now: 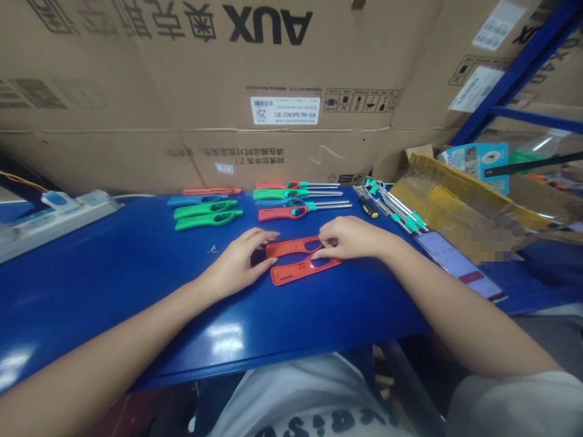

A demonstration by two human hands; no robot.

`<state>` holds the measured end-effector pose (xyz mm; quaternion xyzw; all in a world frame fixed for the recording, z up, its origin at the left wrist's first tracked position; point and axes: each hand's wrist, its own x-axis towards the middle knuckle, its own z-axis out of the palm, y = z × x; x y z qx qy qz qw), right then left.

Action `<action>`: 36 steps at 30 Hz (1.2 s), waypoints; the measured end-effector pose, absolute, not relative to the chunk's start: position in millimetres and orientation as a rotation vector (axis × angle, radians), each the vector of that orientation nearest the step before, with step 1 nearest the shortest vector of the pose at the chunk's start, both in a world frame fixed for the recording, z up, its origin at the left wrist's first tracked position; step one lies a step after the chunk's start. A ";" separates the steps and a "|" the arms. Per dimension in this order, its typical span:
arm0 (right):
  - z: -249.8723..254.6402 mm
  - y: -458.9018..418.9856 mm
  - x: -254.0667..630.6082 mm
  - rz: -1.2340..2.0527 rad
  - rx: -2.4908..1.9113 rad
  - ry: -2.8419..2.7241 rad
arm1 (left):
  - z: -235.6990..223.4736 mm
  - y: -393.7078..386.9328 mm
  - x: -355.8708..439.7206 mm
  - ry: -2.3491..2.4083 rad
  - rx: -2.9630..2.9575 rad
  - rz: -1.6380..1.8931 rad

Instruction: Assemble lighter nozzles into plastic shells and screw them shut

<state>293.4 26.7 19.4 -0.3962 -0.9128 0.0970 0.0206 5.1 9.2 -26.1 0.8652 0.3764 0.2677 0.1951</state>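
Spanning blue tbl (150,303) by AUX ctn (191,91), hands (239,261) (348,238) at red shells (291,271): L open, R unclear

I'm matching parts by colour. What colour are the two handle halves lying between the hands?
The handle halves are orange-red; the head view shows them best.

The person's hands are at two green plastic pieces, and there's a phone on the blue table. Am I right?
Not quite! The head view shows that the two plastic pieces at the person's left hand and right hand are red. The phone is on the blue table.
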 end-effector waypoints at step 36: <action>23.9 80.7 427.7 -0.132 -2.467 -1.713 | -10.2 -6.1 8.4 1.052 2.656 0.550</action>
